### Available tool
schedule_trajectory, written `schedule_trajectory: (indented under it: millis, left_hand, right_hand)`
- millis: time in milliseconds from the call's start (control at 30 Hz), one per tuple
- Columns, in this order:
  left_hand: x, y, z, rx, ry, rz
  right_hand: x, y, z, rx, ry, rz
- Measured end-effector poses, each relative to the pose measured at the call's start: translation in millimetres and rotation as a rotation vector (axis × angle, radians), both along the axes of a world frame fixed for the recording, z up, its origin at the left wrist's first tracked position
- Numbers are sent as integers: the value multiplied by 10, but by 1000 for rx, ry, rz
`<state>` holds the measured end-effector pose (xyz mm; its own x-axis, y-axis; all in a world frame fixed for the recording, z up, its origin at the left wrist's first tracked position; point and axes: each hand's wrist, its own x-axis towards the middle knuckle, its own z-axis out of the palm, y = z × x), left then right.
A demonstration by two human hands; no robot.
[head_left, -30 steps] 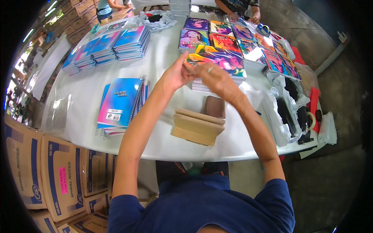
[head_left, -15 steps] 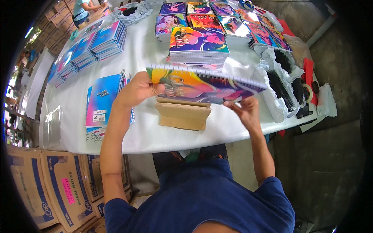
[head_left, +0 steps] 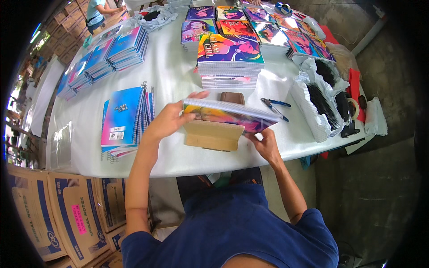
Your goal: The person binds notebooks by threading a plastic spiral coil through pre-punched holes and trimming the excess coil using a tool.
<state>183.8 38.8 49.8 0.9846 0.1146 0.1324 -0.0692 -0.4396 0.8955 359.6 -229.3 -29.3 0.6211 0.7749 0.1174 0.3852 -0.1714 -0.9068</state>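
Observation:
A colourful notebook is tilted up above the table, its pale long edge uppermost. At its left end, my left hand grips it with the thumb in front. The fingers of my right hand pinch its lower right corner. Right below and in front of it stands a folded brown cardboard piece, partly covered by the notebook; I cannot tell whether they touch. Behind the notebook lie a brown block-like object and dark blue-handled pliers.
Blue-pink spiral notebooks lie left of my hands, with more stacks farther back. A tall notebook stack stands ahead. White wrapping with black wire coils sits at right. Cartons stand below left. Another person is far left.
The notebook has come down and nearer, closer to the cardboard piece, and my right hand has shifted left with it. The brown object and pliers behind it have come into sight.

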Motion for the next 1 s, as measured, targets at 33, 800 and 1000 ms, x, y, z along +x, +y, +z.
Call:
schedule_trajectory:
  millis: [33,800,1000]
  left_hand:
    - [-29,38,-171,14,-42,68]
    - [-329,-397,-459,-312,-401,700]
    - [-338,-433,-228,-221,-465,732]
  right_hand:
    - [24,-50,-48,-53,-126,42]
    - [3059,-398,18,-494,-976,-282]
    - [3142,-556,137,-448,-1037,-449]
